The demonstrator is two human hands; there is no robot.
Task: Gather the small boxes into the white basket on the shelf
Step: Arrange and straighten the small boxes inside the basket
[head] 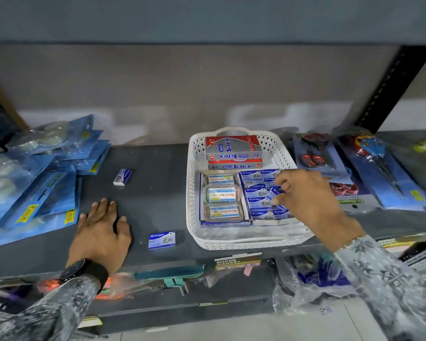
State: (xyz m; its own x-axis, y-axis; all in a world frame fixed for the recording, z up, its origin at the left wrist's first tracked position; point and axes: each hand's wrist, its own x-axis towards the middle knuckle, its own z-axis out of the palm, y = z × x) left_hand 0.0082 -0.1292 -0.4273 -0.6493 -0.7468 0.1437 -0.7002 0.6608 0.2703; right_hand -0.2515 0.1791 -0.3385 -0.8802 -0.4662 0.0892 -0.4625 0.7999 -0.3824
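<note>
Placing step in hand: right hand (305,193) is over the right half of the white basket (194,193), centre-right of frame, thumb and forefinger pinching a small blue box (274,193) that sits tilted on top of the stacked blue boxes (257,183) already in there. The grip is narrow, closed on that one box; whether the box has fully settled among the others I cannot tell. Left hand (101,232) lies flat on the shelf (157,168) at lower left, fingers straight and spread, holding nothing; watch (76,269) on that wrist. The basket also holds red-grey Softek cartons (232,148) at its far end and clear-lidded tins (221,194) in its left half. Two small boxes are not yet in: one blue Kangaro box (162,239) near the front edge, between the left hand and the basket, and one more (122,177) further back, centre-left of frame. So mostly done by my read, two left. The next move likely calls for letting go of the pinched box so it drops level into the row, then reaching for the nearer loose box; the left hand is just beside it and could take it. Blue blister packs (46,193) at left and scissors packs (379,168) at right are not task items.
</note>
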